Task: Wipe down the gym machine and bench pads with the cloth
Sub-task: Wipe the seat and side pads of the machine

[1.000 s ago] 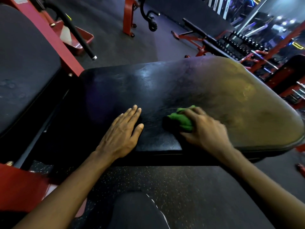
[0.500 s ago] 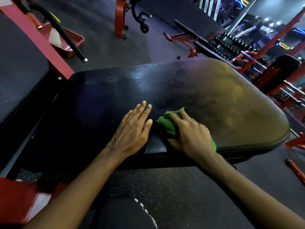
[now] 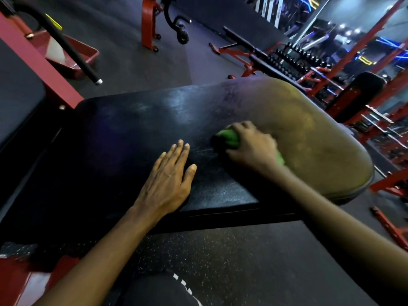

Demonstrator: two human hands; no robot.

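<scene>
Gripping the bunched green cloth (image 3: 229,139) on the bench pad (image 3: 136,120), right hand (image 3: 251,146) sits at two o'clock from the flat, relaxed left hand (image 3: 169,182).

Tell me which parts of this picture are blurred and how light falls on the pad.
Head view: the right hand and green cloth are smeared by motion, the left hand is sharp; the bench pad has a yellowish cast at its right end and a pale sheen near its middle.
</scene>
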